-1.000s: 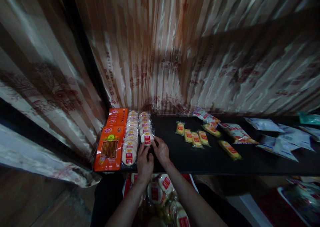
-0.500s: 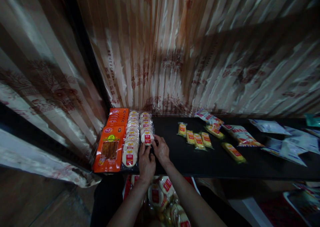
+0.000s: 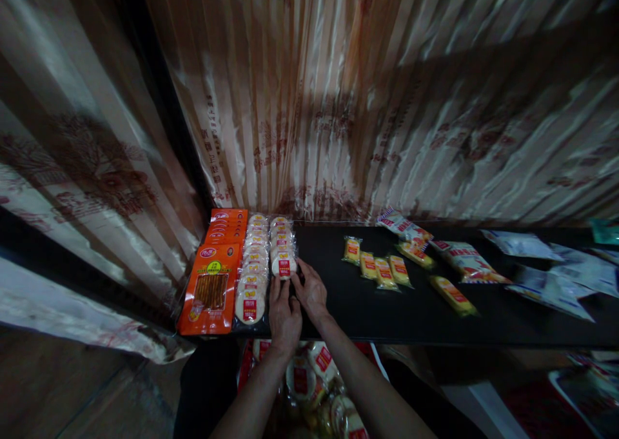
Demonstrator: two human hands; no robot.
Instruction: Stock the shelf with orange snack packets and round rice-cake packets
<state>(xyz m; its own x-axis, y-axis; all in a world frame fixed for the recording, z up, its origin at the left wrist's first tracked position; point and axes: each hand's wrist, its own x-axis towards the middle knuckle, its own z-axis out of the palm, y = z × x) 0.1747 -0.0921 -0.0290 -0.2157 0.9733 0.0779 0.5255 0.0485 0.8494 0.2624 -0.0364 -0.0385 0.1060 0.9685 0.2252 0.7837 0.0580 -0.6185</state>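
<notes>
Both hands meet at the near end of the right-hand row of overlapping rice cracker packets. The front rice cracker packet [image 3: 284, 267] is clear plastic with a red label. My left hand [image 3: 285, 320] has its fingertips on the packet's near edge. My right hand [image 3: 311, 291] grips its right side, the fingers partly hidden. A second row of rice cracker packets [image 3: 250, 303] lies just to the left, its packets overlapping too. Left of that are stacked orange snack bags [image 3: 210, 291] with a window showing brown sticks.
On the black shelf [image 3: 348, 316], several small yellow packets [image 3: 383, 273], red-and-white bags [image 3: 468, 262] and silvery bags [image 3: 551, 291] lie to the right. A red basket [image 3: 378, 361] of rice crackers stands below my arms. A dark post [image 3: 164, 104] and printed curtains border the shelf.
My hands stay at the same packet, with only a slight shift of the fingers. The front packet's label has moved slightly up and left. Other goods have not moved.
</notes>
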